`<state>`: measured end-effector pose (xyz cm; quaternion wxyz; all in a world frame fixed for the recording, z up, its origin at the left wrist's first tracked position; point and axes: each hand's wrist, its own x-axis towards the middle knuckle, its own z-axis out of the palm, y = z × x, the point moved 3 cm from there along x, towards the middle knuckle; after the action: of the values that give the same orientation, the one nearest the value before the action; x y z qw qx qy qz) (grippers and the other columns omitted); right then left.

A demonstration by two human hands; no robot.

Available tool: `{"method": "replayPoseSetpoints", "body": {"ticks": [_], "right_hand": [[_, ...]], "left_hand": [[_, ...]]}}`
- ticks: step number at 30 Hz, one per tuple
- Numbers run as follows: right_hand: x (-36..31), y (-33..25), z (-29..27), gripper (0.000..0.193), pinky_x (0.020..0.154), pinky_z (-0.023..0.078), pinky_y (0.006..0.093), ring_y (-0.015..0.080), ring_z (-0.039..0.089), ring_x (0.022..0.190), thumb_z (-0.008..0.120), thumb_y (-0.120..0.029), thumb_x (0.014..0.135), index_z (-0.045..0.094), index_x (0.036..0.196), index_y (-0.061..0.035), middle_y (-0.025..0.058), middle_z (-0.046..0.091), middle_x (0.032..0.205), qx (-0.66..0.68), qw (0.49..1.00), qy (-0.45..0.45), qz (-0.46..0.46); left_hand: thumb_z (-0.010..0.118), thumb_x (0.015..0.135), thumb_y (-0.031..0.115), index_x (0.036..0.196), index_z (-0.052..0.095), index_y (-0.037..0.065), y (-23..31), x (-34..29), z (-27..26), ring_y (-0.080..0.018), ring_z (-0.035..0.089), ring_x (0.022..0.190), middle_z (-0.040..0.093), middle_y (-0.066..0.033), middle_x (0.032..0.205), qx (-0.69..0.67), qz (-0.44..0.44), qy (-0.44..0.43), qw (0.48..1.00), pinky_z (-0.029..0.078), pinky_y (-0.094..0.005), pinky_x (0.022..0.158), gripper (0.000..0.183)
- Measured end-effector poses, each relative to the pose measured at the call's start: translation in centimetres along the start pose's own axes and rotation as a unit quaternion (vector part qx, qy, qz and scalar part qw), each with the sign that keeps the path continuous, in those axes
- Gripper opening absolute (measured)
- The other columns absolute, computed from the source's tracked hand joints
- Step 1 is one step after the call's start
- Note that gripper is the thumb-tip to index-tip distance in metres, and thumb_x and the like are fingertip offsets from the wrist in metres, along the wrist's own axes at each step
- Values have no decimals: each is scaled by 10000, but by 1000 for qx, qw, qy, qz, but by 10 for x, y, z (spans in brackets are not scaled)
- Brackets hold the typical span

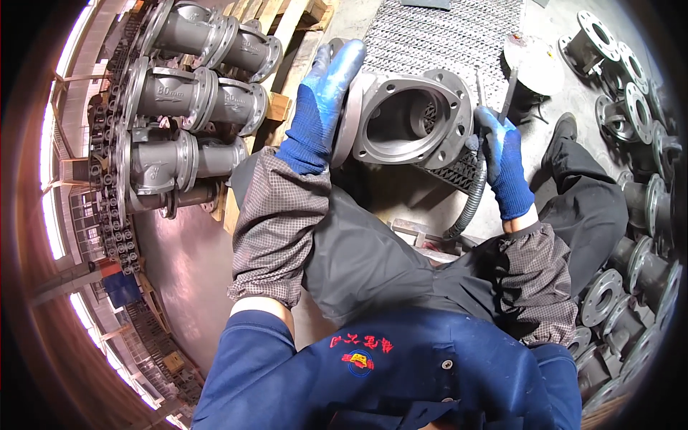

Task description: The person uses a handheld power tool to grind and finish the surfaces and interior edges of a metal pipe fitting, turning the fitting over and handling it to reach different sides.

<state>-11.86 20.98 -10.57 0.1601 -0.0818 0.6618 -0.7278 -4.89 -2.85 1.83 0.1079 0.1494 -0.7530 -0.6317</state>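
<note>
The left hand [320, 107], nearer, rests flat against the casting [401, 118], which lies crosswise between it and the right hand [503, 154], gripping a bar [509, 93].

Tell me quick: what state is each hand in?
Left hand: open, laid against the metal pipe part.
Right hand: closed, apparently holding a hosed tool.

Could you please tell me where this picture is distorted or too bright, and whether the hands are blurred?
Head view: edges bow toward the rim and the corners go dark; head view: bright strips at far left are washed out; head view: left hand, right hand and flanged casting look fairly sharp.
</note>
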Motion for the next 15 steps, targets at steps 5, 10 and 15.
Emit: {"method": "replayPoseSetpoints", "body": {"ticks": [5, 10, 15], "right_hand": [[-5, -34, 4, 318, 473, 441, 213, 92, 521, 507, 561, -156, 900, 548, 1135, 57, 74, 625, 769, 23, 994, 77, 73], [-42, -99, 26, 432, 472, 431, 193, 60, 521, 528, 563, -153, 894, 494, 1289, 7, 63, 650, 803, 19, 993, -94, 67], [-42, -131, 46, 405, 491, 449, 207, 66, 564, 625, 563, -202, 887, 544, 1237, 1, 48, 630, 773, -21, 967, -227, 114]], "left_hand": [[536, 928, 323, 1246, 474, -44, 7, 6, 11, -168, 556, 1060, 577, -127, 1170, -122, 7, 15, 992, 429, -275, 927, 490], [428, 975, 343, 1277, 472, -28, 7, 1, 12, -163, 578, 1064, 582, -123, 1194, -149, 45, -35, 987, 466, -278, 921, 481], [479, 955, 266, 1259, 484, -3, -13, 17, -3, -199, 569, 1066, 573, -147, 1158, -89, 6, -26, 996, 469, -292, 912, 406]]}}
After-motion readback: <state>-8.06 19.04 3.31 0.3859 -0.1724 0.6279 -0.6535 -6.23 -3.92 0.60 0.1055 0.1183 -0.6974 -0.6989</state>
